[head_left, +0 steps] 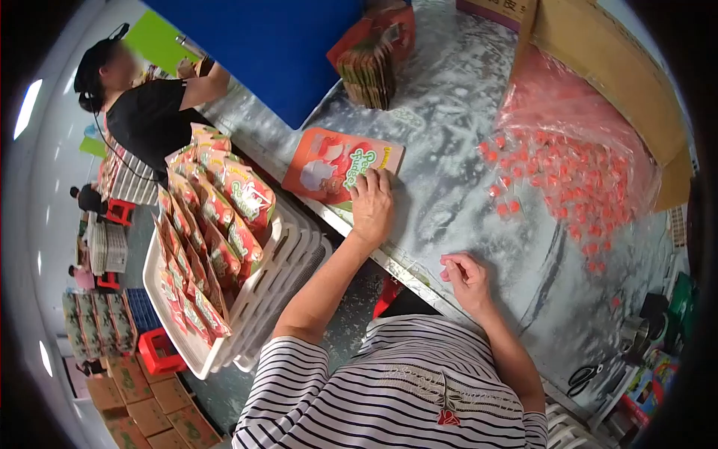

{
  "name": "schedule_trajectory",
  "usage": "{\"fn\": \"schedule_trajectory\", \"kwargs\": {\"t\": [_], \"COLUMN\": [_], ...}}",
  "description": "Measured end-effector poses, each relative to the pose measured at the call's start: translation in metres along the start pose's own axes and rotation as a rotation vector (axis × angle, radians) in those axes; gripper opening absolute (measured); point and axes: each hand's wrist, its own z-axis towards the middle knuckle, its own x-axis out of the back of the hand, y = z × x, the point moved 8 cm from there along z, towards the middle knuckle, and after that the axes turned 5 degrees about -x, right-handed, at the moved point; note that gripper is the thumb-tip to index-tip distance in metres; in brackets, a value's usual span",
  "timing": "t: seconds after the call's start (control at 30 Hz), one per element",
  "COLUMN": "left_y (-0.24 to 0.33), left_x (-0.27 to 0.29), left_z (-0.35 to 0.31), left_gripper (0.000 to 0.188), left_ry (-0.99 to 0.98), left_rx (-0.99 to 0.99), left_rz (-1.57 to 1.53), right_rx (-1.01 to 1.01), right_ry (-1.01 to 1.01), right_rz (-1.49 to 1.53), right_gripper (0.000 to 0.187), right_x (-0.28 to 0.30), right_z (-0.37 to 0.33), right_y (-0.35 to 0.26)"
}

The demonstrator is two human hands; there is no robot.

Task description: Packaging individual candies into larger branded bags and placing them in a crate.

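Note:
A pink and red printed pouch (321, 166) lies flat on the table near its front edge. My left hand (372, 208) rests on the pouch's right part, fingers bent a little and slightly apart on its surface. Over the table to the right, close to the front edge, my right hand (467, 280) is curled with its fingertips drawn together. Whether anything sits between those fingers is hidden. Beyond the pouch stands a bundle of similar pouches (366, 73), packed upright against each other.
Small red wrapped pieces (583, 187) spill from a clear bag in a cardboard box (621, 67) at right. Filled pouches crowd a white tray (198, 352) on stacked trays at left. A blue panel (277, 52) stands ahead. Scissors (583, 380) lie lower right. A co-worker (146, 112) works far left.

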Motion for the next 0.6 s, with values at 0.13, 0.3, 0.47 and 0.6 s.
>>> {"fn": "schedule_trajectory", "kwargs": {"t": [0.13,0.3,0.47,0.6], "left_y": [-0.006,-0.011,0.037,0.09], "left_x": [0.011,0.042,0.051,0.009], "left_z": [0.0,0.0,-0.023,-0.074], "left_gripper": [0.03,0.01,0.018,0.005], "left_ry": [0.125,0.195,-0.041,-0.38], "left_rx": [-0.111,-0.047,0.067,0.303], "left_rz": [-0.052,-0.156,-0.702,-1.401], "right_rx": [0.008,-0.016,-0.191,-0.18], "right_ry": [0.011,-0.007,0.024,0.14], "right_rz": [0.031,0.082,0.31,0.377], "right_gripper": [0.013,0.013,0.02,0.026], "right_x": [0.003,0.008,0.01,0.025], "right_z": [-0.003,-0.003,-0.001,-0.001], "right_y": [0.0,0.003,0.019,-0.005]}}
